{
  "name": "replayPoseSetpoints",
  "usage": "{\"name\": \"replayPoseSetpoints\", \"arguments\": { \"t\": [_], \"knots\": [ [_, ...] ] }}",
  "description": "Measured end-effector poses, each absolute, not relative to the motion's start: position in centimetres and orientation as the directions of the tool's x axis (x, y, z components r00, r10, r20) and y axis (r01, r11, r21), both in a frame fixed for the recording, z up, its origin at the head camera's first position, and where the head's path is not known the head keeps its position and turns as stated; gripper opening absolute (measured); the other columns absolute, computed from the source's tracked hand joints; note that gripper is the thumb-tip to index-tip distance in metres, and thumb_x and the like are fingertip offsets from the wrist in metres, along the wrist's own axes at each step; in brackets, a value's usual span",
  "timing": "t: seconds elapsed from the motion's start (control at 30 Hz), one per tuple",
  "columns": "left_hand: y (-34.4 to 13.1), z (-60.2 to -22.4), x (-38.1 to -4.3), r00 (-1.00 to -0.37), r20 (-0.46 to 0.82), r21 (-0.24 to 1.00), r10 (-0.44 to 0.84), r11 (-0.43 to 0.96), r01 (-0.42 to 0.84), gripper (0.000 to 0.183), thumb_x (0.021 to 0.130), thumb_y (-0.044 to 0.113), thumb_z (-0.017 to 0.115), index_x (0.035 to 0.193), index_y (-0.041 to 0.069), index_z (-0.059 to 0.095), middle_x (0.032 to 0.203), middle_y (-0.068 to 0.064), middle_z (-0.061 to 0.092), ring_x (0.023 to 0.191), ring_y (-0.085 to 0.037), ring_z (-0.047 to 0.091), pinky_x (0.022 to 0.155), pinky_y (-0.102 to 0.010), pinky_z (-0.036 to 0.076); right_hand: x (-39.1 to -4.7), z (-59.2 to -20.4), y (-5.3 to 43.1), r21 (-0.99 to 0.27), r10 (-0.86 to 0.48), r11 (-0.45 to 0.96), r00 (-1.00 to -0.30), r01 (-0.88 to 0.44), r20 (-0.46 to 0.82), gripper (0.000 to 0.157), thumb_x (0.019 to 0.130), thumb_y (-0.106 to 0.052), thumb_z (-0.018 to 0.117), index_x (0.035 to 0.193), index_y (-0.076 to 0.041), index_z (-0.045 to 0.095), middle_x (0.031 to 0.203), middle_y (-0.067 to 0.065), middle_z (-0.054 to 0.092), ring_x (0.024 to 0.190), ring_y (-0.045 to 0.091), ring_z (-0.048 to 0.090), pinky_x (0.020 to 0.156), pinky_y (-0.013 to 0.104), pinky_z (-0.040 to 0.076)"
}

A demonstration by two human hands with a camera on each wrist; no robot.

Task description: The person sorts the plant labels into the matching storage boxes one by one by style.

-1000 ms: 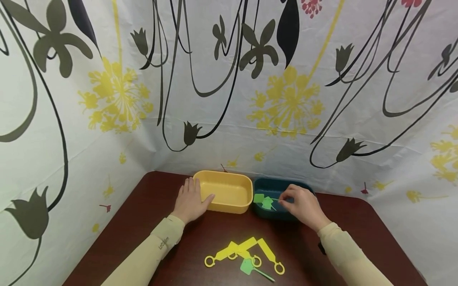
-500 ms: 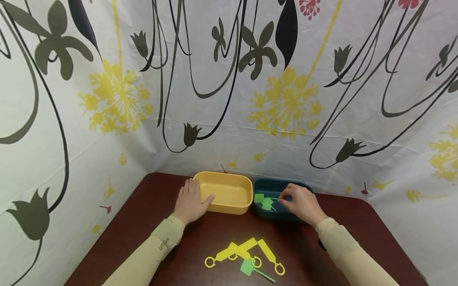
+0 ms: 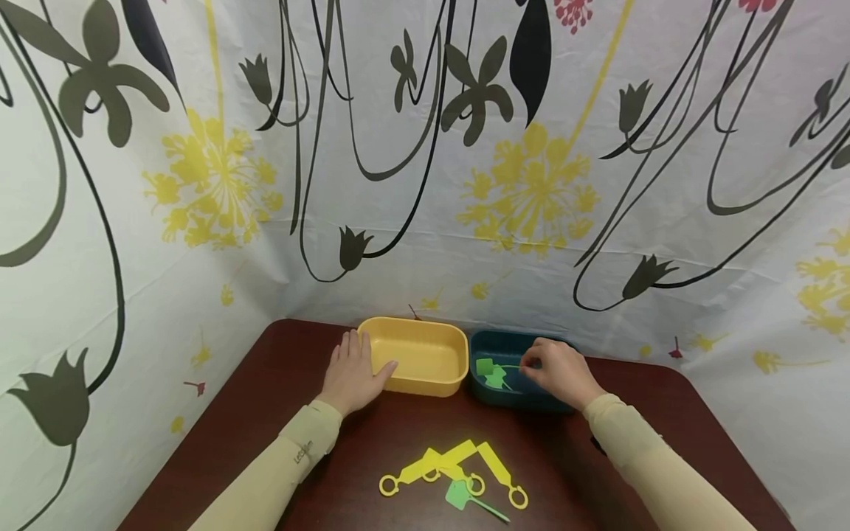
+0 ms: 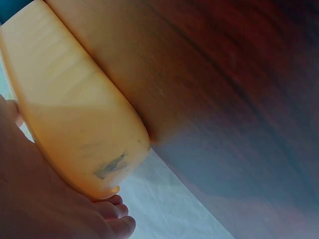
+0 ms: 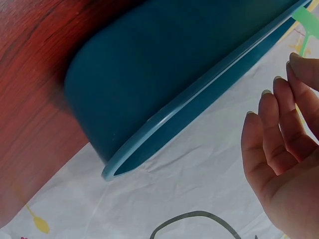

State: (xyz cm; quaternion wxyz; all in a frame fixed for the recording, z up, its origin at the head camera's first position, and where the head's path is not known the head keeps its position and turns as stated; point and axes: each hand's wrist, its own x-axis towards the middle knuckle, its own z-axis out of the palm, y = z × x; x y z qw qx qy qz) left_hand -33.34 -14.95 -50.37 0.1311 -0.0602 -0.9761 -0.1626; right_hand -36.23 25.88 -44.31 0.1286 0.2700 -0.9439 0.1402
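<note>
My right hand [image 3: 561, 372] is over the dark blue bin [image 3: 521, 400], thumb and forefinger pinching the thin stem of a green tag [image 3: 485, 366] with a flat square head. Beneath and beside that head, more green [image 3: 495, 380] shows inside the bin; how many pieces lie there I cannot tell. In the right wrist view, part of a green tag [image 5: 308, 21] shows at the bin rim above the fingertips. My left hand [image 3: 352, 375] rests with straight fingers on the left side of the yellow bin [image 3: 425, 386], whose inside shows nothing.
On the dark red table [image 3: 265, 428] in front lie several yellow tags [image 3: 494, 464] with ring ends, partly overlapping. A green tag [image 3: 457, 495] with a stem lies against them. A patterned cloth [image 3: 405, 273] hangs right behind both bins.
The held green tag has shifted slightly to the right in the blue bin with my right hand. My left hand stays on the yellow bin.
</note>
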Motion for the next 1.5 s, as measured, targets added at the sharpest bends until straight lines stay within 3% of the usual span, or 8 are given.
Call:
{"name": "replayPoseSetpoints", "arguments": {
  "t": [0.4, 0.7, 1.2, 1.5],
  "knots": [
    [-15.1, -50.3, -33.4, -0.961, 0.265, 0.313, 0.076, 0.936, 0.16, 0.101, 0.096, 0.07, 0.042, 0.156, -0.008, 0.022, 0.159, -0.032, 0.02, 0.148, -0.046, 0.017, 0.117, -0.057, 0.019, -37.1, -44.5, 25.9, -0.209, -0.484, 0.821, -0.841, -0.532, 0.242, 0.007, 0.087, -0.023, 0.08, 0.089, -0.016, 0.079, 0.086, -0.012, 0.06, 0.072, 0.004, 0.057, 0.064, 0.032, 0.052],
    [-15.2, -50.1, -33.2, -0.96, 0.268, 0.325, 0.08, 0.931, 0.169, 0.099, 0.097, 0.069, 0.042, 0.156, -0.008, 0.023, 0.159, -0.032, 0.02, 0.149, -0.046, 0.016, 0.117, -0.057, 0.018, -37.7, -44.8, 25.9, -0.211, -0.485, 0.827, -0.851, -0.521, 0.201, 0.004, 0.085, -0.021, 0.082, 0.086, -0.021, 0.078, 0.087, -0.01, 0.062, 0.073, 0.006, 0.06, 0.065, 0.033, 0.053],
    [-15.1, -50.0, -33.2, -0.956, 0.284, 0.326, 0.078, 0.929, 0.173, 0.097, 0.097, 0.067, 0.045, 0.155, -0.009, 0.026, 0.158, -0.033, 0.022, 0.148, -0.047, 0.019, 0.117, -0.057, 0.02, -38.6, -45.7, 25.9, -0.212, -0.478, 0.838, -0.863, -0.503, 0.162, 0.009, 0.087, -0.025, 0.08, 0.088, -0.016, 0.079, 0.089, -0.009, 0.065, 0.074, 0.007, 0.061, 0.065, 0.034, 0.054],
    [-15.1, -50.1, -33.3, -0.953, 0.293, 0.315, 0.079, 0.933, 0.174, 0.097, 0.097, 0.068, 0.044, 0.155, -0.008, 0.027, 0.158, -0.033, 0.023, 0.147, -0.047, 0.02, 0.116, -0.057, 0.021, -38.5, -46.1, 25.9, -0.214, -0.476, 0.836, -0.862, -0.505, 0.175, 0.005, 0.088, -0.018, 0.077, 0.091, -0.017, 0.081, 0.091, -0.007, 0.065, 0.077, 0.009, 0.062, 0.067, 0.036, 0.055]
  ]
}}
